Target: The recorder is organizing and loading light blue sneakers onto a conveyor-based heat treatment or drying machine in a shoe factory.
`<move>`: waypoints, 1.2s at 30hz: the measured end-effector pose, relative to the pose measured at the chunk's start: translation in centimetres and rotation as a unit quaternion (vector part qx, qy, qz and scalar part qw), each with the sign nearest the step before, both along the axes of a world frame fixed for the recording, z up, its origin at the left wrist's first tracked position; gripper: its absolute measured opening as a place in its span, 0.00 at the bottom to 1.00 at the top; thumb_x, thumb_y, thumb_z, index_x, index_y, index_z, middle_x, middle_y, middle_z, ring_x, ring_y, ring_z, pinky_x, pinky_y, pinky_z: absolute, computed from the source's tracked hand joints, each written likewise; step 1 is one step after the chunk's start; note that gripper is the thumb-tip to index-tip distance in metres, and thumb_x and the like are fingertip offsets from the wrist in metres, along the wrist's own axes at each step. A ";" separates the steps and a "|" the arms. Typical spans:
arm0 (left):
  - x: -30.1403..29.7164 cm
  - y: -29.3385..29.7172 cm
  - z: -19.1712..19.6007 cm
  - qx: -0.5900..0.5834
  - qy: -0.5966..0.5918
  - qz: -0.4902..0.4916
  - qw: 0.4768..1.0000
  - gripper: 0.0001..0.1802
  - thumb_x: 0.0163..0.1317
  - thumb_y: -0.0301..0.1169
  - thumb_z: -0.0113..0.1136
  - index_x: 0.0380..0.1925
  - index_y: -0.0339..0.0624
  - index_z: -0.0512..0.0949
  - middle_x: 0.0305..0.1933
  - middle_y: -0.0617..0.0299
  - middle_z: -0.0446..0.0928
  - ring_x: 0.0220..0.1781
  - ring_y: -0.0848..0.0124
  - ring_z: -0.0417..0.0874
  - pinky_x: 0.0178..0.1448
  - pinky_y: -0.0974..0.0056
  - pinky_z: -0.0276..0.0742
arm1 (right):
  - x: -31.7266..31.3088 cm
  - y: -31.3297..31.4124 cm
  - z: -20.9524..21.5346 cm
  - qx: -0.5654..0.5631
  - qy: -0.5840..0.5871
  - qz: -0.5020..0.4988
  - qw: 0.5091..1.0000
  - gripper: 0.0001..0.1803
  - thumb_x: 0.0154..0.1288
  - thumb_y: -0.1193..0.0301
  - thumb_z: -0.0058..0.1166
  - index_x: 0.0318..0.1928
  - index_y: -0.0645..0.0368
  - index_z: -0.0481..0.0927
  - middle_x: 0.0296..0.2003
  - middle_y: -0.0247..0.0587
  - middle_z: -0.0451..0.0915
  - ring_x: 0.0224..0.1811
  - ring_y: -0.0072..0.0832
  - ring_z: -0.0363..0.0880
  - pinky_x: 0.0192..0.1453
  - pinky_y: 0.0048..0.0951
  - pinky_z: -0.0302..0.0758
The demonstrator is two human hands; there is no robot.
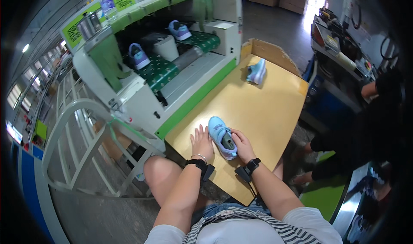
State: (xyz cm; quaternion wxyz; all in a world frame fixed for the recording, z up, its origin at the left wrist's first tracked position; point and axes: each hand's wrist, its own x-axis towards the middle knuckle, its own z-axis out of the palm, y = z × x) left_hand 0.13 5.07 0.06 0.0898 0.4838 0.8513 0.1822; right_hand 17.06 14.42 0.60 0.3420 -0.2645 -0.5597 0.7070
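A light blue sneaker (219, 128) with a lilac sole rests on the tan tabletop (193, 123) in front of me, its toe pointing away. A dark shoe last fills its opening. My right hand (243, 145) grips the sneaker's right side near the heel. To the left of the shoe, my left hand (202, 144) lies flat on the board with fingers spread, the fingertips close to the shoe's side. Another pale blue and lilac sneaker (257, 72) stands at the far right of the board.
Beyond the board, a white machine (142, 110) carries two purple-blue sneakers (139, 56) (179, 30) on its green belt (165, 74). A white metal rail (71, 110) stands at left. Cardboard (275, 50) edges the board's far end. At right, another person (361, 128) is beside a workbench.
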 end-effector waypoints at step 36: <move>-6.2 -0.1 7.2 -0.058 -0.118 -0.033 0.991 0.20 0.67 0.54 0.55 0.51 0.62 0.86 0.68 0.70 0.77 0.71 0.63 0.70 0.76 0.47 0.52 | -13.1 28.4 5.7 0.650 -0.467 -0.064 0.597 0.15 0.65 0.65 0.61 0.44 0.65 0.82 0.47 0.54 0.80 0.55 0.50 0.77 0.63 0.47 0.74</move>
